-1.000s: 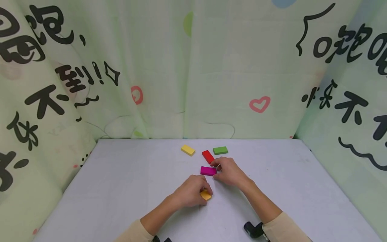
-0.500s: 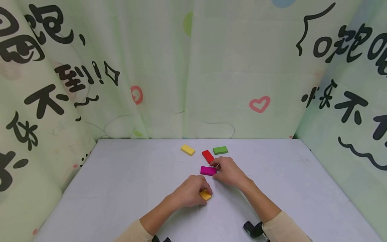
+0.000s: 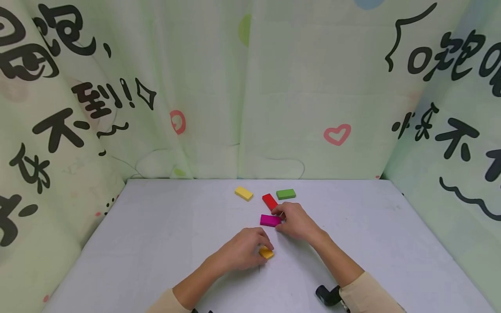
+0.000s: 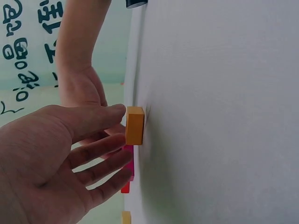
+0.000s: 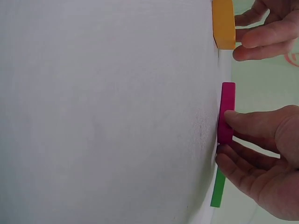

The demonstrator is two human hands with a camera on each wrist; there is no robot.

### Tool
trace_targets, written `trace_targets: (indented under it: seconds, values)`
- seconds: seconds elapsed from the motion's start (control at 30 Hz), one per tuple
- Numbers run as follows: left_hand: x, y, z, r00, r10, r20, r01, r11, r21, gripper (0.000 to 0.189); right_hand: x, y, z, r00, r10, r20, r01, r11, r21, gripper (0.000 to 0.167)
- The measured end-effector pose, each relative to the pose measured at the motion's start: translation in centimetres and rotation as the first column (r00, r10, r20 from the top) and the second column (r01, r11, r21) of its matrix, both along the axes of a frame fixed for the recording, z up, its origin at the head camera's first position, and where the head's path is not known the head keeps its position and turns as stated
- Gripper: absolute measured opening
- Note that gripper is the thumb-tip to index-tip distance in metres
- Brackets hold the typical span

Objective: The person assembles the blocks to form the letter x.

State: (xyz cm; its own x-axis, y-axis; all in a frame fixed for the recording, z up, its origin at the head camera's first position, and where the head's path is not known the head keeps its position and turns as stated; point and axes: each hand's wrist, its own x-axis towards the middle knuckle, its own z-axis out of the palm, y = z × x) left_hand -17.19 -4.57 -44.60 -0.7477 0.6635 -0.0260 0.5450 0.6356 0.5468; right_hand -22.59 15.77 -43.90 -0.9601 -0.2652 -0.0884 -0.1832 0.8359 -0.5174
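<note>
An orange block (image 3: 266, 253) sits on the white table, nearest the person. My left hand (image 3: 244, 250) is right beside it. In the left wrist view the thumb and fingers (image 4: 100, 154) are loosely extended and spread, with tips at the edge of the orange block (image 4: 135, 126). Beyond it lies a magenta block (image 3: 270, 220), its right end between the thumb and fingers of my right hand (image 3: 296, 222). In the right wrist view, that thumb presses the side of the magenta block (image 5: 227, 98). A red block (image 3: 269, 201) touches or nearly meets the right fingertips.
Farther back lie a yellow block (image 3: 244, 193) and a green block (image 3: 286, 194). A pale curtain (image 3: 282, 87) with lettering and hearts stands behind the table (image 3: 164, 226) and along both sides. A black device (image 3: 328, 295) is at the right sleeve.
My left hand has loosened its grip on the orange block, and its wrist has shifted slightly left. The right hand and all blocks stay in place.
</note>
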Motion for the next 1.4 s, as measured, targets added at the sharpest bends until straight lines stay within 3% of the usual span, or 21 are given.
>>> trace_targets:
  seconds: [0.13,0.47,0.83,1.1,1.4]
  values:
    - [0.5,-0.7,0.0,0.998,-0.012,-0.059,0.012,1.000,-0.013,0.022,0.0,-0.1,0.0,1.000,-0.001,0.001,0.001,1.000,0.002,0.040]
    - [2.3,-2.0,0.3,0.991,-0.018,-0.130,0.010,0.998,-0.063,0.027,-0.1,0.0,-0.2,1.000,0.012,-0.013,-0.012,1.000,0.022,0.035]
    - [3.5,-2.9,0.1,0.958,-0.148,-0.245,0.107,0.979,-0.172,0.044,-0.2,0.0,-0.3,1.000,0.013,0.001,-0.013,1.000,0.024,0.035]
    - [4.5,-3.0,0.1,0.970,-0.131,-0.204,0.076,0.963,-0.257,0.055,-0.2,0.0,-0.2,1.000,0.023,-0.011,-0.023,0.999,0.023,0.033]
    - [5.0,-3.1,-0.1,0.984,-0.116,-0.136,0.076,0.960,-0.271,0.060,-0.1,0.0,-0.2,0.999,0.027,-0.022,-0.027,0.999,0.021,0.033]
